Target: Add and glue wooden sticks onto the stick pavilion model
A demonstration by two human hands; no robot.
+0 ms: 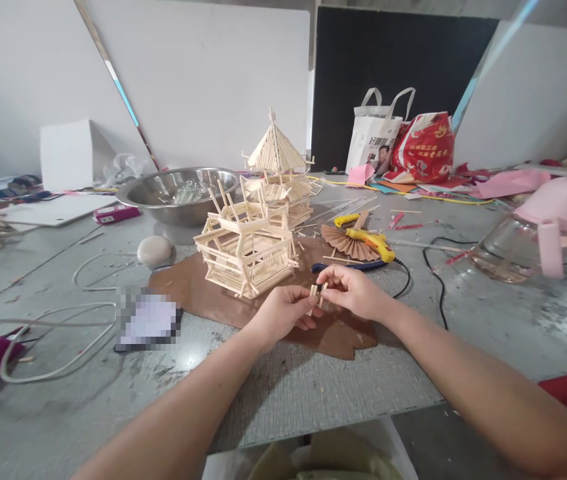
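Both hands meet over the brown mat. My left hand pinches a small piece made of short wooden sticks. On its other side, the fingers of my right hand are closed on the same piece, partly covering it. Just behind my left hand stands a roofless stick frame with slatted sides and several sticks poking upward. Farther back is a stick pavilion with a pointed roof. A yellow and blue glue gun lies beyond my right hand.
Left of the frames sit a steel bowl and a round white object with a cable. A brown paper fan lies by the glue gun. A glass jug with a pink lid stands right; bags stand behind.
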